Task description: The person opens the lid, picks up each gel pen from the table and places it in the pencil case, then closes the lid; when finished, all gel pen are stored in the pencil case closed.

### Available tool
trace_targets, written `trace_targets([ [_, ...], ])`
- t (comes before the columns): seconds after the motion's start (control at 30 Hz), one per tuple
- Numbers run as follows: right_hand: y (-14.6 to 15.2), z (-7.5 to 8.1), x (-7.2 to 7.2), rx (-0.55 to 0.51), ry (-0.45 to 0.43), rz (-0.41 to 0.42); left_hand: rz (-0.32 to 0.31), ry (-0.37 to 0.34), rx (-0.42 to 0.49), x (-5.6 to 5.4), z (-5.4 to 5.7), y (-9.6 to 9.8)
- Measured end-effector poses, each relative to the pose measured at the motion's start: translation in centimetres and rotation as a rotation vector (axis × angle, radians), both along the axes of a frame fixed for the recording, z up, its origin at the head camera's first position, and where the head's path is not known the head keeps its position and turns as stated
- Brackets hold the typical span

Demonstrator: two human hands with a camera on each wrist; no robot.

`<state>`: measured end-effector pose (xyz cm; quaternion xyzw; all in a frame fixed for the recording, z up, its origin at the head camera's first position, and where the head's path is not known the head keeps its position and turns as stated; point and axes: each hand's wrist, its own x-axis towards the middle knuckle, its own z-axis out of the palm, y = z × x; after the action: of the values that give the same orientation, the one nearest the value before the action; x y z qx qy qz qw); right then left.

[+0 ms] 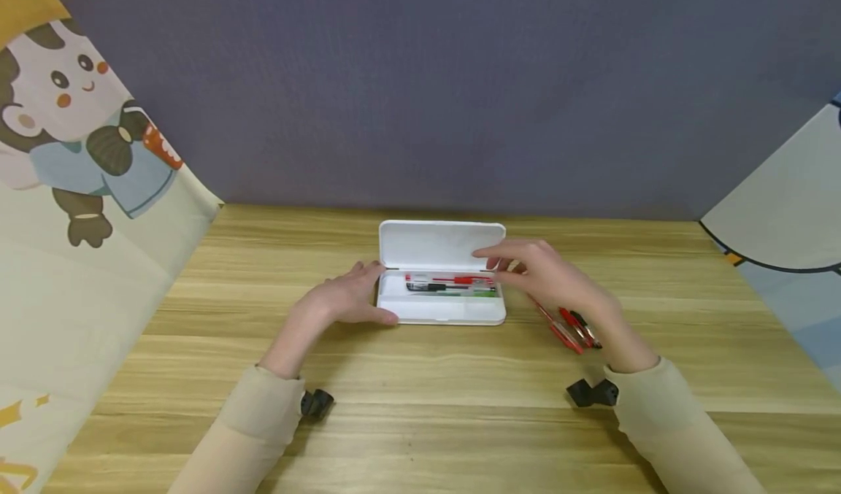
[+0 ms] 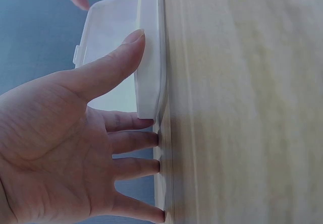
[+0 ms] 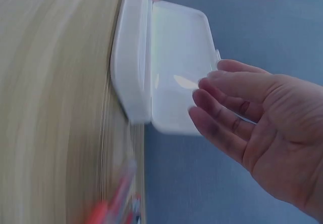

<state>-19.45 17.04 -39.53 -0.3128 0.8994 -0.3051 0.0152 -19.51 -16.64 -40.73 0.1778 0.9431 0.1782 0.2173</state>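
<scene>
A white pencil case (image 1: pixel 440 311) lies on the wooden table with its lid (image 1: pixel 427 244) raised at the back. Inside, in the rear section, are a red pen (image 1: pixel 460 280), a black pen (image 1: pixel 434 287) and a green pen (image 1: pixel 482 293). My left hand (image 1: pixel 344 295) rests at the case's left end, thumb on the front wall and the other fingers spread on the table. My right hand (image 1: pixel 548 271) hovers over the case's right end with its fingers loosely bent. In the right wrist view nothing shows between the fingers (image 3: pixel 217 128).
On the table right of the case, several pens lie together: a red pen (image 1: pixel 563 336), another red pen (image 1: pixel 574 322) and a black-capped one (image 1: pixel 585 324). A dark grey cloth wall (image 1: pixel 447 100) stands behind the table. Printed cartoon panels (image 1: pixel 98 151) flank it.
</scene>
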Motion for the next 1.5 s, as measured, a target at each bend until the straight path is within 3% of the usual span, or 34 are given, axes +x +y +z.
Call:
trace_targets([
  [0.33,6.4,-1.2,0.8,0.008,0.005,-0.08,0.007,0.003,-0.005,-0.2,0.0,0.2],
  [0.6,9.6,-1.3,0.9,0.034,-0.018,-0.14,0.017,-0.006,-0.004,-0.4,-0.1,0.2],
  [0.9,11.5,-1.2,0.1,0.081,-0.143,-0.136,0.027,-0.003,0.004,-0.5,0.0,0.4],
  [1.5,13.1,-2.0,-0.7,0.172,-0.286,-0.068,0.036,-0.012,0.009,-0.7,0.1,0.6],
])
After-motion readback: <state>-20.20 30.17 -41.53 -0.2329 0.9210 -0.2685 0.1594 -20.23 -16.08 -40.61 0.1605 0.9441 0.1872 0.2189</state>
